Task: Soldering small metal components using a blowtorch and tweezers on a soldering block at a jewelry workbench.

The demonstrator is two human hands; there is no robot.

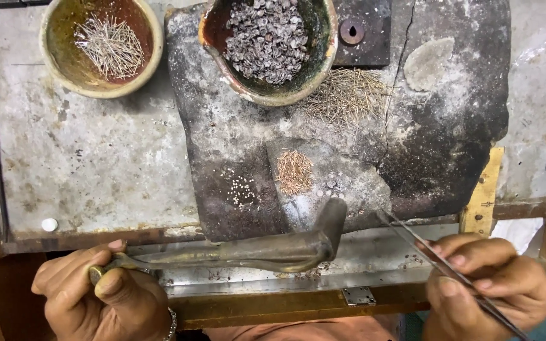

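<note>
your left hand is gripping, fingers wrapped shut, the thin handle of a dull brass-coloured curved metal torch pipe, its bent nozzle pointing up at the lower edge of the scorched grey-black soldering slab. your right hand is pinching long slim steel tweezers, fingers closed narrow round the shaft, tips reaching toward the slab's lower right edge; whether the tips are holding anything i cannot tell. lying on the slab just above the nozzle: a small coppery heap of short fine wire bits, and beside it, apart to the left, a scatter of tiny pale round beads. risks as i'm judging them: the nozzle is sitting close to both, so a puff or flame could be blowing the light bits off the slab; a tweezer slip could be sweeping beads over the edge, since they are round and rolling easily. further up, a chipped green-glazed clay bowl of dark crinkled metal cups is resting on the slab, a loose spread of thin yellowish wire pins lying to its right; a cream bowl of silvery pins is sitting on the worn, stained sheet-metal bench top.
</note>
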